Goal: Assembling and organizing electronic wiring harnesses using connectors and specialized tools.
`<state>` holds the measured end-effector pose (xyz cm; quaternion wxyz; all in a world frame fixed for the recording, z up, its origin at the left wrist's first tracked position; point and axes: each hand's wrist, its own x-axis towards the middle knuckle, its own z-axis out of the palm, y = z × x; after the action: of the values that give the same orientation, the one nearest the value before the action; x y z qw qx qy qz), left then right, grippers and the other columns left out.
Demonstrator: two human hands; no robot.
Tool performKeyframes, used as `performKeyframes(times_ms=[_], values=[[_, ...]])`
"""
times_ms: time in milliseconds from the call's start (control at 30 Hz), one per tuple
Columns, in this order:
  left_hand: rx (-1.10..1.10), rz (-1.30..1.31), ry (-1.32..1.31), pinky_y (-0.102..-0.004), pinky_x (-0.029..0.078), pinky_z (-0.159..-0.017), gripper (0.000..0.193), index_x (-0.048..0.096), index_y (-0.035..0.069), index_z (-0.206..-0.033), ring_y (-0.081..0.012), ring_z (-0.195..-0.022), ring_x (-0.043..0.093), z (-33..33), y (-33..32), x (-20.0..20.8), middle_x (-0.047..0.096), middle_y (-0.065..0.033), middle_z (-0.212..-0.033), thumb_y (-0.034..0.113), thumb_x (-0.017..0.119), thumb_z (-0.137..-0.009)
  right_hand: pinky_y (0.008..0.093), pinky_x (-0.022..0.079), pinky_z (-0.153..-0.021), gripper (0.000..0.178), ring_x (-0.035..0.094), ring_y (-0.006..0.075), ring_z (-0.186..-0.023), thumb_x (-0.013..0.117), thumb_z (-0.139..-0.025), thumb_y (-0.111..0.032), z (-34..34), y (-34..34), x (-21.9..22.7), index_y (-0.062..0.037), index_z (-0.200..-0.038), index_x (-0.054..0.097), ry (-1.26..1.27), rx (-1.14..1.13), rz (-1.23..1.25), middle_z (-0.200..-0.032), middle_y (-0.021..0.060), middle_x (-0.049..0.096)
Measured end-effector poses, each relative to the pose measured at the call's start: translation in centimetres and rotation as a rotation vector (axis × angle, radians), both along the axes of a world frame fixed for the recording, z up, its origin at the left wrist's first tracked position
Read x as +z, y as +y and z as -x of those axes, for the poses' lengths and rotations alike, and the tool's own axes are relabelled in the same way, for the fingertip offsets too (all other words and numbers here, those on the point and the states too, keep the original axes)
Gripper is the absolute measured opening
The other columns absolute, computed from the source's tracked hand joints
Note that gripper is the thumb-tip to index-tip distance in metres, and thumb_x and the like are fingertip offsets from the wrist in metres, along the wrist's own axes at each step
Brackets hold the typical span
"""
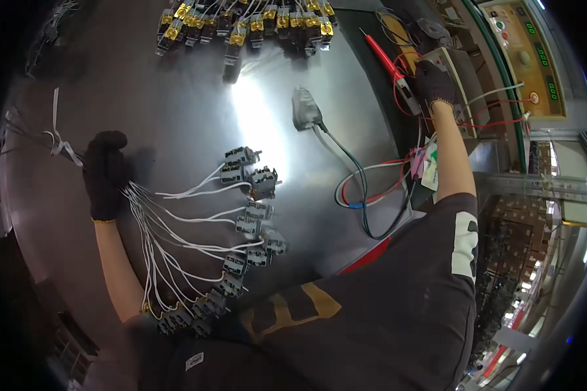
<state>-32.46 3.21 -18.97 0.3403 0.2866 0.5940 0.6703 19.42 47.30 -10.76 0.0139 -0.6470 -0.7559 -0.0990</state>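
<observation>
My left hand (pixel 105 173), in a dark knitted glove, is closed round a bundle of white wires (pixel 140 195). From it the wires fan out to several grey and black switch-like connectors (pixel 246 225), lying in a curved row on the metal table; the lowest ones are close to my body. Beyond my glove, the bundle's other end (pixel 62 146) is tied in a knot. My right hand (pixel 434 83), gloved too, is at a beige box (pixel 460 81) at the upper right. Its fingers are too dark to make out. A red test probe (pixel 385 58) lies just left of it.
Similar connectors with yellow parts (pixel 238 36) lie in a row at the far edge. A grey plug-like piece (pixel 304 109) on a dark cable rests mid-table, with red and white leads (pixel 346 192) nearer. A panel with green digital displays (pixel 528 55) stands at the far right.
</observation>
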Motion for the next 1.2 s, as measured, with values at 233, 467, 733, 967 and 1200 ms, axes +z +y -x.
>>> performKeyframes(times_ms=[233,467,733,967,1200], values=[[-0.175,-0.105,-0.025,-0.0232,0.024,-0.042,0.037,0.064,0.004,-0.113,-0.0023,-0.046,0.025,2.5,1.0,-1.9,0.03,0.0083,-0.058,0.032,0.04,-0.11,0.0486,0.052,-0.1,0.046,0.064,0.0373,-0.122,0.054,-0.098,-0.037,3.3,7.2,-2.3,-0.0043,-0.126,0.068,-0.306,-0.089,0.366,-0.131,0.0229,0.066],[-0.101,-0.052,-0.002,-0.0236,0.023,-0.041,0.041,0.064,0.003,-0.111,-0.0024,-0.044,0.024,2.7,1.8,-2.4,0.029,0.0081,-0.056,0.037,0.042,-0.109,0.0485,0.055,-0.097,0.033,0.068,0.0398,-0.11,0.054,-0.097,-0.021,-0.9,10.1,-6.6,-0.0099,-0.125,0.067,-0.026,0.42,0.346,-0.117,0.0219,0.07],[-0.181,-0.076,-0.011,-0.0235,0.028,-0.044,0.034,0.063,0.007,-0.11,-0.0038,-0.047,0.029,3.7,0.5,-2.4,0.038,0.0062,-0.063,0.033,0.042,-0.108,0.0432,0.054,-0.083,0.037,0.072,0.0333,-0.099,0.061,-0.093,-0.034,1.3,5.3,-5.9,-0.0045,-0.111,0.073,0.156,0.063,-0.077,-0.102,0.0185,0.074],[-0.079,-0.046,-0.029,-0.0238,0.026,-0.043,0.036,0.063,0.005,-0.108,-0.0041,-0.044,0.026,2.6,1.8,-1.8,0.031,0.0069,-0.057,0.032,0.04,-0.109,0.046,0.051,-0.095,0.046,0.067,0.0415,-0.11,0.057,-0.095,-0.04,-1.2,12.4,-6.8,-0.0013,-0.115,0.07,-0.219,0.208,-0.105,-0.117,0.0269,0.07],[-0.1,-0.064,-0.029,-0.0242,0.025,-0.042,0.043,0.063,0.001,-0.108,-0.0031,-0.045,0.027,3.5,0.8,-1.6,0.031,0.0075,-0.056,0.041,0.045,-0.108,0.0477,0.047,-0.103,0.059,0.06,0.0395,-0.125,0.051,-0.092,-0.061,7.6,16.0,-3.9,-0.0193,-0.131,0.068,0.402,0.332,-0.189,-0.134,0.0177,0.065]])
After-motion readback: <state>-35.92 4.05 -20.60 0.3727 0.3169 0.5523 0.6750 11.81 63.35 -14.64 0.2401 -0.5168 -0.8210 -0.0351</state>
